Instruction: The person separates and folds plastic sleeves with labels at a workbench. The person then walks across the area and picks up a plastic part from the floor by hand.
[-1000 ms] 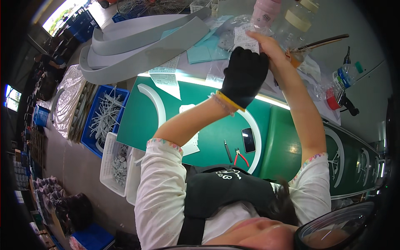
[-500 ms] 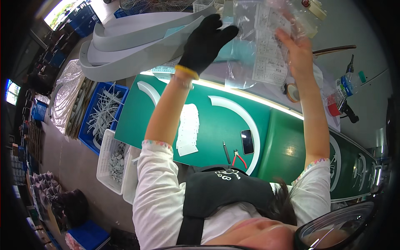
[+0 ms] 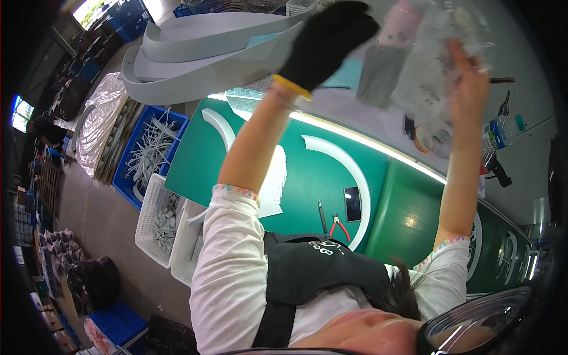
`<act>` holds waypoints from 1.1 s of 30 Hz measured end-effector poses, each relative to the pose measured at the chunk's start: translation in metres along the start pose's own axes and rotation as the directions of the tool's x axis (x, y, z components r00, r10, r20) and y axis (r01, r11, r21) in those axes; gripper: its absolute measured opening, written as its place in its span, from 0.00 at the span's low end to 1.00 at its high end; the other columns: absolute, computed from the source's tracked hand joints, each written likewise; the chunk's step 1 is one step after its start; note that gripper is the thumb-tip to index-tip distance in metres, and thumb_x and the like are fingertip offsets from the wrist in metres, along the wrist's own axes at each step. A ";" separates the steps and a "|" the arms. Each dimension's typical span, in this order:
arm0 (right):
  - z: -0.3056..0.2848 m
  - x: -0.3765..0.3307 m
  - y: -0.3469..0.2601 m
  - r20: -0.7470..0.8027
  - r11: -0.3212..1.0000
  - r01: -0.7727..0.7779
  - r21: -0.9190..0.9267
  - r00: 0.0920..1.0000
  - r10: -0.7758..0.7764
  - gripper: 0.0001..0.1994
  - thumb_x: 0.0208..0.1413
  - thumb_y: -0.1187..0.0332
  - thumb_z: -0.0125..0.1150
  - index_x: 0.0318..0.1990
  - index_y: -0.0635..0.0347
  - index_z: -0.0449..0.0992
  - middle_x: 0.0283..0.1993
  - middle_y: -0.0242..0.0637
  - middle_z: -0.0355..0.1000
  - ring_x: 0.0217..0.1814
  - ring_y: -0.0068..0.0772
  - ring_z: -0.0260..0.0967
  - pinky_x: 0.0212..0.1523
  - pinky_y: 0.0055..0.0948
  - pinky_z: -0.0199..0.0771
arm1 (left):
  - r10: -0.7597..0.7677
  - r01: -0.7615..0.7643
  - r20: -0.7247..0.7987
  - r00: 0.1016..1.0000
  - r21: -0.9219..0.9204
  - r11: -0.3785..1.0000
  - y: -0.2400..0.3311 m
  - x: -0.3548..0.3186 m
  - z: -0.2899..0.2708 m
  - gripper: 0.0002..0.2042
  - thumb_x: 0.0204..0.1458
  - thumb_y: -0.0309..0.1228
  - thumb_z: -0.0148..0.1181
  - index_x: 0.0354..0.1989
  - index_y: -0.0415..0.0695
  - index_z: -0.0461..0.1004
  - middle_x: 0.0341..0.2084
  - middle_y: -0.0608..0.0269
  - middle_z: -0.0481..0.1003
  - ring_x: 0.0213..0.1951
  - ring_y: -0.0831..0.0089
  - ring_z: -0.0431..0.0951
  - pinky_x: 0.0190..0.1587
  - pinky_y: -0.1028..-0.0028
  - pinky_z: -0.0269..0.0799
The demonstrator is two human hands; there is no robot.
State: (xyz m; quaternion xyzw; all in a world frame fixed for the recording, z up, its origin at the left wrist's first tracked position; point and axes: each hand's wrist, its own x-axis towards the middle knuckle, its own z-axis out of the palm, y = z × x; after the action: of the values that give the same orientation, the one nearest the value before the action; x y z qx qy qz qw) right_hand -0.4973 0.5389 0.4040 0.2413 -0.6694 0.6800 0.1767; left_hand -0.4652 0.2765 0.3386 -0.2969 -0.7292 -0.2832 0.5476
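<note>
My left hand (image 3: 331,47), in a black glove with a yellow cuff, is raised over the shelf beside the curved grey trim pieces (image 3: 201,77). Its fingers stretch out to the right, slightly blurred, with nothing seen in them. Higher on the right, my bare right hand (image 3: 470,86) grips a clear plastic bag (image 3: 429,80) with faint print on it. The bag hangs to the left of the fingers and is smeared by motion. Beside it are a grey flat piece (image 3: 380,74) and a pink dotted object (image 3: 400,23), both partly covered.
On the green table (image 3: 284,231) lie a curved white strip (image 3: 349,168), a phone (image 3: 352,204), red-handled pliers (image 3: 337,226) and a pen-like tool (image 3: 322,216). A tape roll (image 3: 423,139) and plastic bottle (image 3: 497,135) are at right. A blue crate (image 3: 123,177) and white basket (image 3: 149,228) stand left.
My right hand has moved right with the plastic bag, and the printed sheet seen before no longer faces me. My gloved left hand has shifted up and right, away from the bag.
</note>
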 end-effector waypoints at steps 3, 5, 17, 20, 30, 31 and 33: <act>-0.036 0.012 -0.029 -0.150 0.986 0.110 -0.122 0.980 -0.128 0.16 0.54 0.66 0.64 0.46 0.70 0.76 0.43 0.34 0.74 0.40 0.18 0.68 0.42 0.19 0.66 | -0.415 0.400 0.124 0.901 0.129 0.907 0.006 -0.005 -0.056 0.23 0.45 0.45 0.65 0.50 0.49 0.74 0.46 0.54 0.76 0.47 0.56 0.76 0.50 0.65 0.72; -0.038 0.014 -0.044 -0.251 0.986 0.132 -0.100 0.956 -0.153 0.17 0.55 0.65 0.63 0.48 0.69 0.76 0.45 0.36 0.74 0.41 0.18 0.69 0.43 0.17 0.65 | -0.493 0.227 0.328 0.806 0.598 0.769 0.003 -0.021 -0.101 0.31 0.43 0.48 0.67 0.56 0.49 0.69 0.46 0.54 0.76 0.46 0.56 0.78 0.51 0.65 0.72; 0.042 -0.024 0.008 0.574 0.305 0.708 -0.636 0.699 -0.426 0.12 0.47 0.73 0.60 0.42 0.56 0.77 0.37 0.42 0.72 0.39 0.46 0.70 0.39 0.37 0.72 | -0.706 0.061 0.620 0.343 0.735 0.675 -0.017 -0.037 -0.187 0.35 0.24 0.39 0.75 0.49 0.52 0.71 0.38 0.58 0.79 0.39 0.55 0.79 0.45 0.60 0.76; 0.044 -0.054 0.047 0.701 0.439 0.722 -0.534 0.669 -0.247 0.13 0.47 0.72 0.60 0.43 0.58 0.77 0.41 0.40 0.73 0.41 0.45 0.70 0.43 0.40 0.71 | -0.708 0.020 0.620 0.339 0.748 0.664 -0.013 -0.029 -0.183 0.33 0.26 0.38 0.73 0.48 0.51 0.70 0.36 0.58 0.79 0.38 0.54 0.79 0.43 0.59 0.76; 0.069 -0.002 -0.012 0.823 0.638 0.531 -0.558 0.451 0.345 0.20 0.52 0.54 0.61 0.42 0.62 0.77 0.42 0.45 0.76 0.46 0.41 0.73 0.48 0.37 0.70 | -0.511 0.071 0.480 0.713 0.676 0.734 -0.026 0.008 -0.228 0.31 0.35 0.36 0.66 0.53 0.46 0.67 0.33 0.51 0.78 0.34 0.54 0.80 0.41 0.64 0.77; 0.086 0.010 -0.018 0.734 0.582 0.452 -0.676 0.481 0.479 0.22 0.53 0.50 0.61 0.38 0.63 0.77 0.39 0.44 0.77 0.43 0.42 0.74 0.44 0.40 0.72 | -0.526 0.091 0.473 0.707 0.677 0.731 -0.028 0.011 -0.229 0.31 0.35 0.37 0.66 0.53 0.46 0.67 0.33 0.52 0.78 0.34 0.53 0.80 0.41 0.64 0.77; 0.104 0.021 0.007 0.765 0.569 0.573 -0.590 0.622 0.166 0.19 0.53 0.52 0.61 0.36 0.63 0.77 0.36 0.43 0.78 0.39 0.45 0.75 0.41 0.42 0.73 | -0.528 0.112 0.468 0.709 0.664 0.739 -0.028 0.017 -0.223 0.31 0.35 0.37 0.67 0.53 0.47 0.68 0.33 0.52 0.78 0.33 0.53 0.80 0.41 0.64 0.77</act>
State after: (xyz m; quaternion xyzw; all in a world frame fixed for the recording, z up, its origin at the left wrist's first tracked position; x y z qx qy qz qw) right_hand -0.5087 0.4331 0.4083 0.4791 -0.8689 0.1107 0.0566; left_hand -0.3489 0.0957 0.4057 -0.0491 -0.9606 -0.0211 0.2729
